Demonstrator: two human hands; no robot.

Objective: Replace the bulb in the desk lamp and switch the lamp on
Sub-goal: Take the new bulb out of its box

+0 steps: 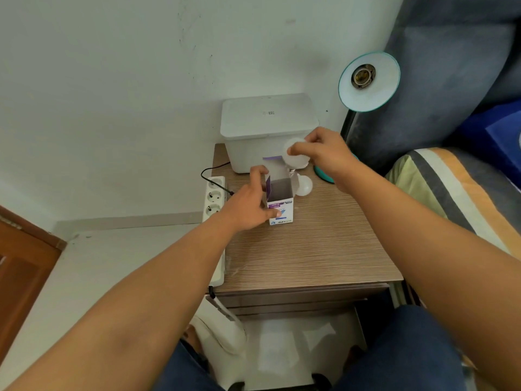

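The teal desk lamp's shade [375, 88] faces me at the right, its socket [363, 75] bare with no bulb in it. My left hand [251, 204] grips a small white and purple bulb box [280, 203], which stands upright on the wooden bedside table [310, 249] with its top flaps open. Just above the box's opening, my right hand [321, 153] holds a white bulb [296, 160]. A second white bulb [304, 186] lies on the table, right of the box.
A white lidded plastic bin [267, 128] stands at the back of the table. A white power strip [215, 198] with a black plug lies along the table's left edge. The lamp's teal base [324, 173] sits behind my right wrist. A sofa and striped cushion fill the right.
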